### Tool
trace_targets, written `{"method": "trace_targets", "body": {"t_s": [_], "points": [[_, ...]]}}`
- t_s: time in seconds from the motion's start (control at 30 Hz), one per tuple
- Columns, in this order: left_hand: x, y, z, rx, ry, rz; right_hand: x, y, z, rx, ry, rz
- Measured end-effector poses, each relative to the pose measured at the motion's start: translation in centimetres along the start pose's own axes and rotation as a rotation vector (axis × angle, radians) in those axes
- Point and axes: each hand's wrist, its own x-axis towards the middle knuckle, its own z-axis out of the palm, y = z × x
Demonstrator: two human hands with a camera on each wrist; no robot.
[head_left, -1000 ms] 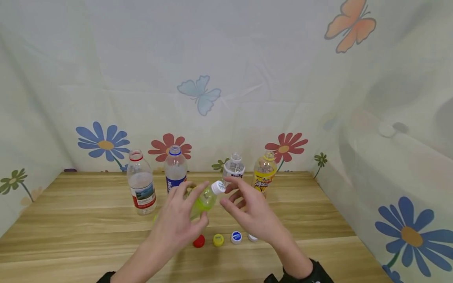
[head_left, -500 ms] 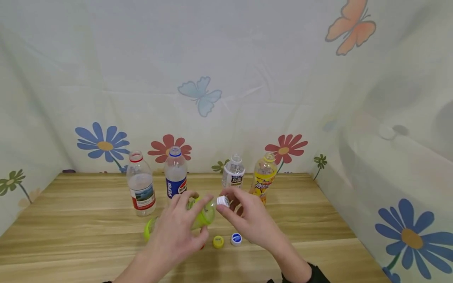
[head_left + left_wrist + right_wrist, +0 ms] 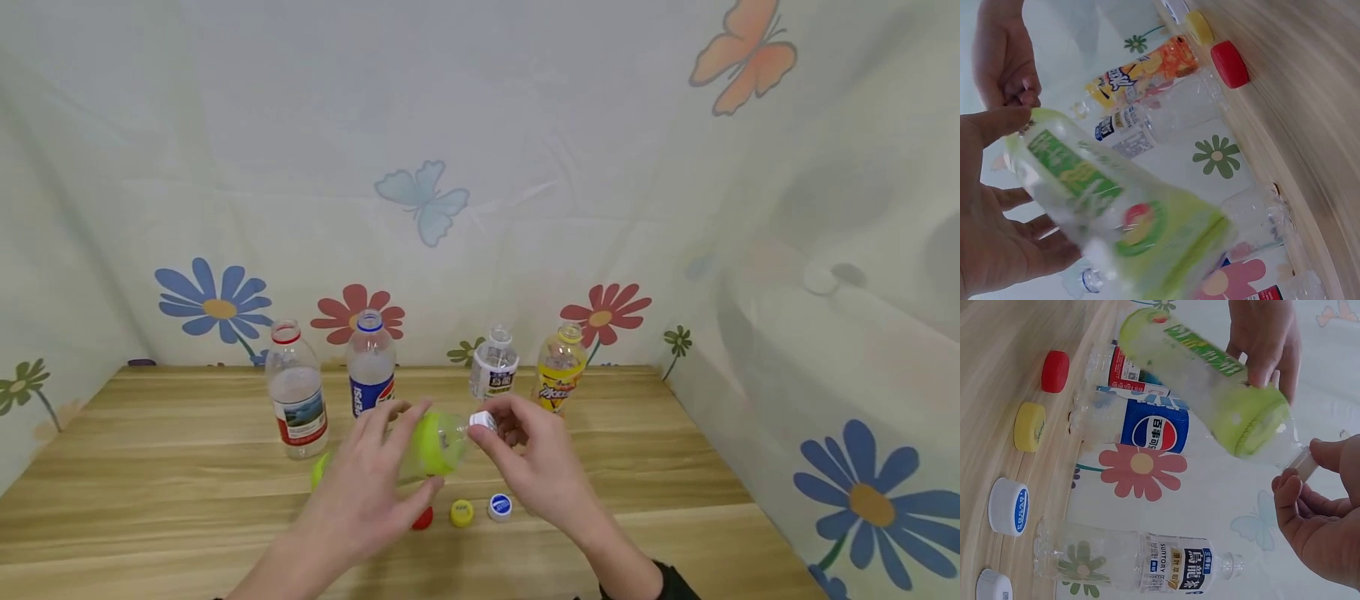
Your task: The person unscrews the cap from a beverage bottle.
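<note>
My left hand (image 3: 356, 492) grips a clear bottle with a lime-green label (image 3: 1210, 375) round its body and holds it tilted, nearly sideways, over the table. The bottle's neck points right, toward my right hand (image 3: 540, 467). There, thumb and fingers pinch the white cap (image 3: 1302, 464) that sits on the neck. In the left wrist view the label is blurred, and the neck end is hidden behind my left thumb.
Four loose caps lie in front: red (image 3: 422, 518), yellow (image 3: 462, 512), blue-topped white (image 3: 500, 507) and plain white (image 3: 994, 584). Behind stand uncapped bottles: red-ringed (image 3: 298, 400), Pepsi (image 3: 371, 367), oolong tea (image 3: 495, 375) and yellow-labelled (image 3: 561, 375).
My right hand has moved in from beside the bottle and now pinches its white cap. The bottle has tipped lower, its neck dropping and shifting slightly right.
</note>
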Motion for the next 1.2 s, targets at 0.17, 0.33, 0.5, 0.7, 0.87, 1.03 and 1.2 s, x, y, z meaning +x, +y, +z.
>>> {"method": "trace_targets", "body": {"t_s": [0.17, 0.33, 0.5, 0.7, 0.87, 1.03, 1.2], "points": [[0.1, -0.3, -0.2, 0.005, -0.035, -0.008, -0.1, 0.1, -0.1, 0.022, 0.021, 0.036], [0.2, -0.5, -0.3, 0.019, -0.033, 0.018, -0.2, 0.1, -0.1, 0.037, 0.03, 0.04], [0.2, -0.5, -0.7, 0.024, -0.067, 0.006, -0.4, 0.1, -0.1, 0.042, 0.024, 0.046], [0.1, -0.5, -1.0, 0.05, -0.135, -0.009, -0.7, 0.3, -0.2, 0.089, -0.055, 0.092], [0.2, -0.6, -1.0, 0.055, -0.143, -0.001, -0.8, 0.3, -0.2, 0.129, -0.076, 0.106], [0.1, -0.6, -1.1, 0.057, -0.135, 0.006, -0.8, 0.4, -0.3, 0.16, -0.075, 0.114], [0.2, -0.5, -1.2, 0.038, -0.134, -0.002, -0.8, 0.4, -0.4, 0.186, -0.064, 0.091]]}}
